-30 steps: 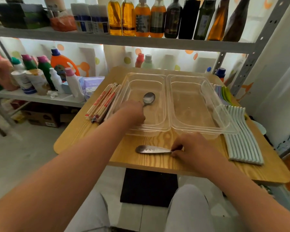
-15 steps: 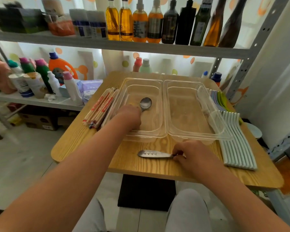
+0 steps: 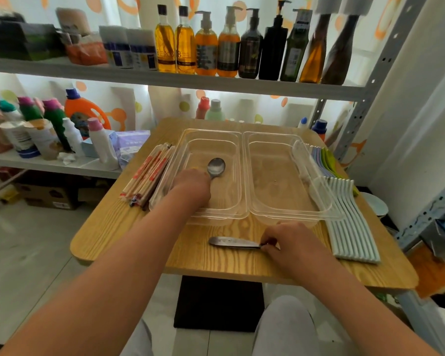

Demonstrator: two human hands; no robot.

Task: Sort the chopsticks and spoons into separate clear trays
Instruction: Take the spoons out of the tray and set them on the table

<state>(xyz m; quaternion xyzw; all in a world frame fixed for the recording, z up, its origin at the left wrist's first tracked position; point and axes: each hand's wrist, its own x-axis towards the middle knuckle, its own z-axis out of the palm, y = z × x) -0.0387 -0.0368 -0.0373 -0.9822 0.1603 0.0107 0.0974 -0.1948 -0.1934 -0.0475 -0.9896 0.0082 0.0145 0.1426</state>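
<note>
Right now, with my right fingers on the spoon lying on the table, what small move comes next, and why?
Probably lift the near spoon toward the left tray. The right hand pinches its handle, and the left hand holds the other spoon inside that tray, so spoons seem to go there.

Single head cam, wide-angle, worn by a seated person, aimed fwd & down over wooden table (image 3: 129, 227). Close range: left forearm (image 3: 100, 278) enters from 7 o'clock, right forearm (image 3: 357, 304) from 5. Shelf (image 3: 216, 86) w/ bottles (image 3: 206, 47) spans 12 o'clock; floor (image 3: 23, 253) at 9; rack upright (image 3: 378, 73) toward 2.
</note>
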